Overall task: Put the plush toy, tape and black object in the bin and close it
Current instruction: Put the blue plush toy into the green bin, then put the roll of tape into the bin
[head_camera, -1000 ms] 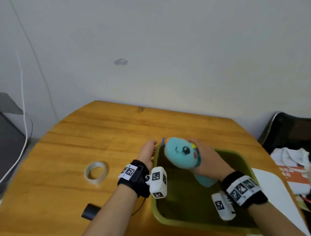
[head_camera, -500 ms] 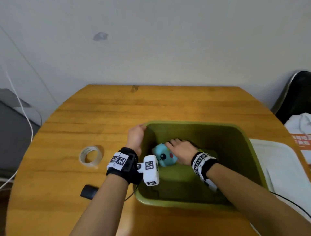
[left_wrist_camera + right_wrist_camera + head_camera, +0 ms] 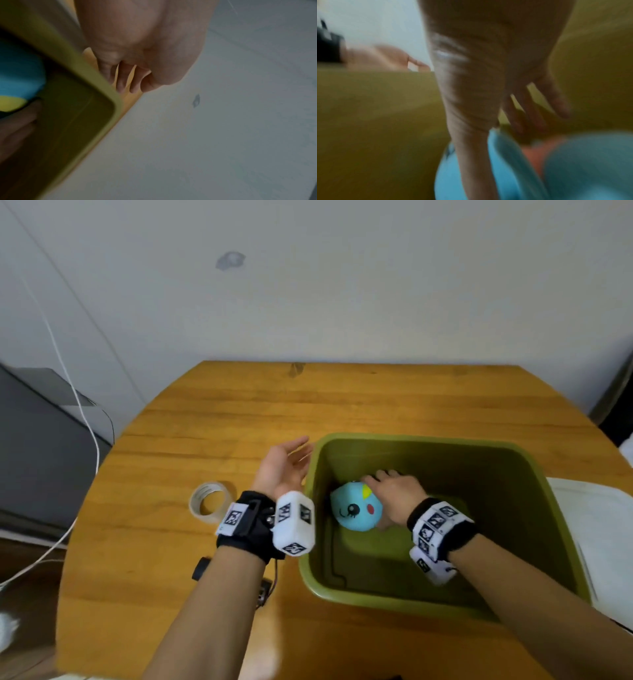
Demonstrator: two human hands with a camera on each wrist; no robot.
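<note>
Seen from above, a round wooden bench [image 3: 239, 419] carries an olive-green bin [image 3: 534, 474] at its right side, toward the near edge, open at the top with no lid on it. Inside, a light-blue plush toy [image 3: 356, 511] with a drawn face, a red cheek and a yellow patch lies on the bin floor against the left wall, about midway between the near and far walls. A flat white panel [image 3: 603, 529] lies just beside the bin at the bench's right edge.

The right hand [image 3: 394, 494] reaches down into the bin and rests on the toy's right flank; its grip is loose, the fingers [image 3: 556, 100] spread and nearly straight over the plush rather than curled round it, as the blurred right wrist view shows. The left hand [image 3: 282, 470] hovers just outside the bin's far-left corner, palm turned toward the wall of the bin; its grip is wide and holds nothing, fingers [image 3: 121, 83] extended beside the rim in the left wrist view. Whether it touches the rim cannot be told.

A roll of clear tape [image 3: 210, 503] lies on the bench left of the bin, beside the left wrist. A black object [image 3: 201, 568] lies nearer the bench's front edge, mostly hidden behind the left forearm.
</note>
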